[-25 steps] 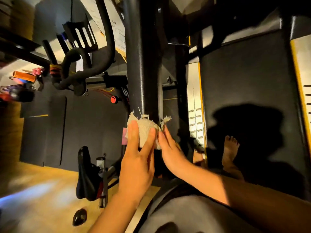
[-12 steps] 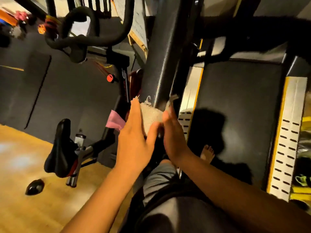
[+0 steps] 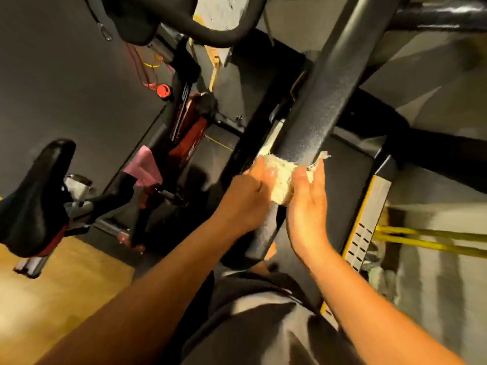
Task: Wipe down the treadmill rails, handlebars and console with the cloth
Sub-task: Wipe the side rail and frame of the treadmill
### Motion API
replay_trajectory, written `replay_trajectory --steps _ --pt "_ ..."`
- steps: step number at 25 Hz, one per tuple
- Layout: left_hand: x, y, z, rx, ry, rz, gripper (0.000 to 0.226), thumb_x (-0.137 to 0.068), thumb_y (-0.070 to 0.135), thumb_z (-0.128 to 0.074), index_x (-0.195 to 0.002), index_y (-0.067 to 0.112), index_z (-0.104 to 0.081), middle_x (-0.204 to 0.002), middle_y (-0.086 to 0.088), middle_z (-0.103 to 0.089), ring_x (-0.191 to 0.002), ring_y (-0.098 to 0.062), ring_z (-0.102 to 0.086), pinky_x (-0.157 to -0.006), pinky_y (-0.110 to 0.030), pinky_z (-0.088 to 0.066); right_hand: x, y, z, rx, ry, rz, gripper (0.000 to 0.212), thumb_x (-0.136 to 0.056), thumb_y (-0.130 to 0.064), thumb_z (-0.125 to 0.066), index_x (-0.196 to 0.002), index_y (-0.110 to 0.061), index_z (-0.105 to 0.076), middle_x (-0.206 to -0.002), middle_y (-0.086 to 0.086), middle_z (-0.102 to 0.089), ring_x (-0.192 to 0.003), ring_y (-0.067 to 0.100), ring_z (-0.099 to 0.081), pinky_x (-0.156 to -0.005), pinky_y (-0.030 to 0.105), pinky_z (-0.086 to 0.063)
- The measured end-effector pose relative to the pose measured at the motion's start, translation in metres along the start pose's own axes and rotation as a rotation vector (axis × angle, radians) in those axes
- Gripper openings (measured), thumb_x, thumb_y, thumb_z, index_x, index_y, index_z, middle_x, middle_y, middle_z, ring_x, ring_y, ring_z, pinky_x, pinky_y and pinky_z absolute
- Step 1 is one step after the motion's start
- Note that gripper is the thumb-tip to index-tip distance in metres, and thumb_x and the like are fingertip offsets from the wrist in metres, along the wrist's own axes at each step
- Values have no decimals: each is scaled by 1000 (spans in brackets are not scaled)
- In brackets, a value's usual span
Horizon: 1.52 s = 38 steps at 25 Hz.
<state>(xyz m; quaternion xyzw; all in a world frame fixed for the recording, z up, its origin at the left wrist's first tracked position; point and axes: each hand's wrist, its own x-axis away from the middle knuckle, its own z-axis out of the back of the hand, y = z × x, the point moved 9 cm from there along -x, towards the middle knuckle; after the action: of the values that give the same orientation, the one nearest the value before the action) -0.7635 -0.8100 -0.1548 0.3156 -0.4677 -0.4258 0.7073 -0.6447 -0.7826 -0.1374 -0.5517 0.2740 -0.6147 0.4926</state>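
A frayed cream cloth [image 3: 280,180] is wrapped around a thick black treadmill rail [image 3: 316,106] that runs diagonally from upper right down toward me. My left hand [image 3: 246,198] grips the cloth from the left side of the rail. From the right, my right hand [image 3: 307,204] presses the cloth against the rail with its fingers pointing up. Below the cloth the rail's lower end [image 3: 263,235] shows between my wrists. The treadmill belt [image 3: 350,185] lies dark beneath, with a grey and yellow side rail [image 3: 369,222] at its right edge.
An exercise bike stands to the left, with a black saddle [image 3: 37,196], black handlebars [image 3: 210,32] at the top and a red knob [image 3: 163,90]. A pink cloth [image 3: 145,167] hangs on its frame. Wooden floor [image 3: 52,299] lies at lower left. Yellow bands [image 3: 427,238] stretch at right.
The view has swung and the rail now slants more. My left hand has changed from flat fingers on the cloth to a closed grip. Both hands stay on the cloth.
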Motion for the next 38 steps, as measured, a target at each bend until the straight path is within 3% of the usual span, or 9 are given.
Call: replay_trajectory --steps 2,5,8,11,17,23,28,31,38 --pt "25 -16 -3 -40 -61 49 49 -102 40 -30 -145 17 -35 -133 -9 -57 -118 -24 -56 -97 -33 -42 34 -3 -2 14 -5 -27 58 -101 -31 -43 -153 -26 -17 -123 -31 -58 -112 -6 -55 -100 20 -40" --pt "51 -39 -10 -85 -152 137 58 -102 43 -22 -154 18 -12 -157 -7 -26 -143 -22 -27 -115 -31 -21 78 -3 -5 253 -51 -1 65 -96 -22 -56 -151 -23 -22 -126 -4 -54 -115 16 -47 -87 35 -42" --pt "6 -51 -21 183 -237 208 58 -102 46 -17 -152 17 -20 -158 -3 -24 -145 -17 -21 -117 -27 -13 59 -12 4 302 21 108 65 -91 -26 -56 -150 -18 -30 -146 -16 -45 -134 -1 -41 -113 31 -35" --pt "-39 -59 -22 329 -266 282 56 -102 48 -15 -148 21 -33 -153 -6 -34 -142 -22 -30 -116 -31 -22 18 -27 6 233 76 140 45 -92 -19 -51 -138 -18 -48 -132 -7 -58 -124 9 -53 -109 38 -39" --pt "26 -76 -24 153 -323 271 55 -103 43 -11 -153 22 -14 -160 2 -17 -146 -15 -18 -105 -18 -10 67 0 -11 306 -81 -29 40 -94 -20 -55 -134 -23 -53 -123 -13 -65 -118 2 -58 -105 33 -42" --pt "-23 -64 -33 567 -394 360 50 -102 50 -21 -135 22 -45 -139 8 -45 -136 -13 -32 -105 -21 -19 45 -7 2 303 101 -63 58 -90 -23 -62 -143 -12 -41 -137 5 -56 -127 13 -52 -109 37 -41" --pt "-5 -85 -30 518 -270 363 73 -93 67 -14 -154 27 -8 -161 7 -6 -148 -14 -7 -119 -35 -6 43 9 10 192 136 -125 80 -78 -33 -73 -146 -16 -35 -143 4 -50 -129 9 -49 -112 37 -38" --pt "30 -105 -16 296 -104 388 86 -75 84 -14 -141 34 -38 -147 4 -43 -137 -19 -37 -114 -45 -27 63 28 -8 110 -86 -212 39 -88 -34 -61 -123 -16 -62 -115 -3 -71 -111 10 -64 -97 31 -49" --pt "-25 -23 -19 192 -46 232 65 -96 58 -21 -146 19 -31 -151 -2 -35 -139 -21 -32 -110 -31 -24 16 1 4 132 64 -26 28 -100 -28 -46 -123 -20 -60 -110 -13 -67 -103 -4 -61 -82 4 -42"
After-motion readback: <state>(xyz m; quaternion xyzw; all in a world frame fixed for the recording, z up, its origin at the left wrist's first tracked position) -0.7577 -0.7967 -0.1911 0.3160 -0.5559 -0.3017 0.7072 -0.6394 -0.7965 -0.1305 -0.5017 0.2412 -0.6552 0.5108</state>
